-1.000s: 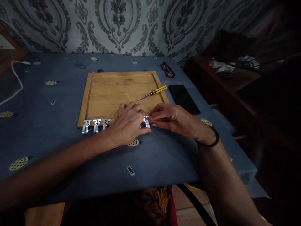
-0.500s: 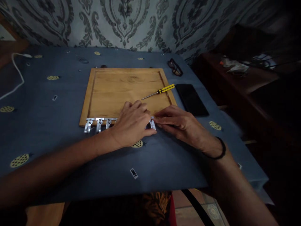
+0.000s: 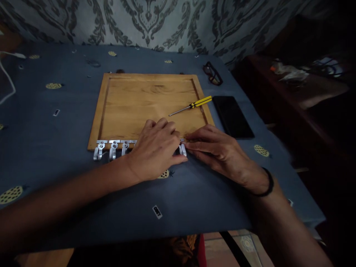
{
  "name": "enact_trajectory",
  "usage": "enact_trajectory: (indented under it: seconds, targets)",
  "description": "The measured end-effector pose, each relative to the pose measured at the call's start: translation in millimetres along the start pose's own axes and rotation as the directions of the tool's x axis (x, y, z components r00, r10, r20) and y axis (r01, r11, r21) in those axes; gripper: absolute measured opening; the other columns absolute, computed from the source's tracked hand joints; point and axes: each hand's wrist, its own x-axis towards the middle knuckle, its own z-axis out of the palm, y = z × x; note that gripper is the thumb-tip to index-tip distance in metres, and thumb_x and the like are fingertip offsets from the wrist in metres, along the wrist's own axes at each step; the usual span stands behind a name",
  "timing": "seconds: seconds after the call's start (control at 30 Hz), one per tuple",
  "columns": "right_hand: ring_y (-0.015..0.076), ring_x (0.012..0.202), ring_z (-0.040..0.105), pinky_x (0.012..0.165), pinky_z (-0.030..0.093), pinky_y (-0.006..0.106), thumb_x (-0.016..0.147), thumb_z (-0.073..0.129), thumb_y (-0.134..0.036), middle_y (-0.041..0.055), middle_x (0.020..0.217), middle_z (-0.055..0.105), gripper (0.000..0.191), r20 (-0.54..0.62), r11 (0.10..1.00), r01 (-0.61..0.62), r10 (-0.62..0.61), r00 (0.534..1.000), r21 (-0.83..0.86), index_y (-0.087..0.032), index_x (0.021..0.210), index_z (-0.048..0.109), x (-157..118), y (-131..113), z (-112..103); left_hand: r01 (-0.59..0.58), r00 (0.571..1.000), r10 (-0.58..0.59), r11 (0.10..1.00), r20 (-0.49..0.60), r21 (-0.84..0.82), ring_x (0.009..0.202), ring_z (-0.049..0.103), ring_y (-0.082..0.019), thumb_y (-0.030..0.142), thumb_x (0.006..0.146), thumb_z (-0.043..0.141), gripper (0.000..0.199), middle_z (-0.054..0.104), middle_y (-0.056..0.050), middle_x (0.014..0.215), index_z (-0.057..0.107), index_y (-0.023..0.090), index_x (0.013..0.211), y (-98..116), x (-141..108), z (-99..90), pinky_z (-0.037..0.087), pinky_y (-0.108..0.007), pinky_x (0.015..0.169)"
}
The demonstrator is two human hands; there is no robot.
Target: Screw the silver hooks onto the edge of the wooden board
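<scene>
a metal hook rail is laid along the six o'clock edge of a wooden board, its middle hidden beneath the bent fingers of the left hand; whether it is gripped there cannot be told. at five o'clock the fingertips of the right hand are bunched just beside a hook; whether anything is pinched cannot be told. at three o'clock a yellow screwdriver is rested on the board, with a flat black device beyond
</scene>
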Motion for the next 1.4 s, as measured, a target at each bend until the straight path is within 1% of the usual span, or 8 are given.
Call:
enact_trajectory:
  seconds: [0.4, 0.8, 0.97, 1.1, 1.13, 1.2, 1.3, 1.4]
  targets:
    - [0.021, 0.098, 0.065, 0.083, 0.057, 0.034, 0.109, 0.056, -0.025, 0.0104, 0.105, 0.075, 0.025, 0.024, 1.0, -0.006, 0.006, 1.0, -0.001, -0.021, 0.117, 0.08, 2.4, -3.2, -1.9, 0.05, 0.998, -0.048, 0.996, 0.029, -0.069, 0.104, 0.064, -0.031, 0.057, 0.083, 0.087, 0.043, 0.07, -0.006, 0.096, 0.072, 0.018, 0.094, -8.8, 0.4, -17.4, 0.047, -0.044, 0.091]
    - [0.02, 0.097, 0.064, 0.083, 0.054, 0.032, 0.107, 0.059, -0.02, 0.0094, 0.103, 0.073, 0.021, -0.017, 0.999, 0.033, -0.033, 0.999, 0.004, -0.017, 0.113, 0.079, 2.0, -0.9, 0.6, 0.032, 0.975, 0.019, 0.975, 0.223, -0.221, 0.106, 0.063, -0.028, 0.057, 0.083, 0.084, 0.037, 0.07, -0.002, 0.097, 0.077, 0.024, 0.099, -34.4, 4.6, -35.4, 0.046, -0.038, 0.087]
    - [0.0198, 0.095, 0.067, 0.082, 0.057, 0.032, 0.109, 0.055, -0.024, 0.0096, 0.103, 0.075, 0.024, -0.013, 1.0, 0.016, -0.016, 1.0, -0.012, -0.018, 0.108, 0.079, 3.9, -2.9, -0.8, 0.059, 0.987, -0.016, 0.959, 0.157, -0.277, 0.105, 0.068, -0.026, 0.053, 0.083, 0.084, 0.038, 0.076, -0.003, 0.104, 0.077, 0.023, 0.106, -48.6, 1.6, -48.8, 0.05, -0.035, 0.088]
    - [0.0208, 0.096, 0.07, 0.08, 0.06, 0.034, 0.109, 0.053, -0.025, 0.0094, 0.106, 0.076, 0.026, -0.002, 1.0, -0.003, 0.003, 1.0, -0.004, -0.022, 0.103, 0.078, 4.9, -2.1, -0.7, 0.203, 0.979, -0.194, 0.903, 0.062, -0.378, 0.099, 0.074, -0.021, 0.046, 0.091, 0.075, 0.029, 0.081, -0.002, 0.107, 0.079, 0.021, 0.106, -86.2, 2.2, -55.2, 0.055, -0.03, 0.086]
    - [0.0207, 0.097, 0.071, 0.08, 0.061, 0.034, 0.108, 0.054, -0.023, 0.0094, 0.107, 0.076, 0.024, 0.004, 1.0, -0.019, 0.019, 1.0, 0.006, -0.022, 0.104, 0.077, 5.4, -1.8, -0.5, 0.273, 0.96, -0.278, 0.907, 0.031, -0.321, 0.096, 0.075, -0.02, 0.042, 0.093, 0.073, 0.024, 0.081, -0.001, 0.101, 0.08, 0.021, 0.101, -101.2, 2.0, -55.8, 0.056, -0.028, 0.085]
    - [0.0197, 0.094, 0.071, 0.076, 0.062, 0.031, 0.107, 0.055, -0.021, 0.0082, 0.103, 0.075, 0.023, -0.028, 1.0, -0.002, 0.002, 1.0, 0.02, -0.023, 0.101, 0.077, 7.2, -2.1, -0.5, 0.449, 0.875, -0.47, 0.877, -0.116, -0.171, 0.098, 0.075, -0.022, 0.035, 0.098, 0.066, 0.021, 0.081, -0.003, 0.1, 0.08, 0.019, 0.099, -136.5, -1.4, -57.0, 0.057, -0.032, 0.091]
    - [0.0173, 0.086, 0.072, 0.07, 0.063, 0.027, 0.108, 0.053, -0.022, 0.0073, 0.096, 0.074, 0.026, -0.038, 0.999, -0.025, 0.025, 0.999, 0.02, -0.024, 0.098, 0.076, 10.2, -4.7, -1.6, 0.626, 0.726, -0.614, 0.776, -0.31, -0.073, 0.129, 0.065, -0.032, 0.021, 0.102, 0.06, 0.024, 0.074, -0.016, 0.131, 0.075, 0.014, 0.119, -192.2, -16.6, -59.2, 0.051, -0.049, 0.112]
    - [0.0178, 0.085, 0.074, 0.069, 0.065, 0.028, 0.11, 0.051, -0.029, 0.0077, 0.096, 0.074, 0.03, -0.02, 0.998, -0.047, 0.048, 0.999, 0.031, -0.025, 0.099, 0.078, 11.7, -6.9, -2.2, 0.744, 0.601, -0.687, 0.668, -0.408, -0.03, 0.132, 0.062, -0.031, 0.034, 0.103, 0.068, 0.035, 0.064, -0.014, 0.144, 0.066, 0.018, 0.134, -236.7, -37.2, -59.6, 0.053, -0.057, 0.111]
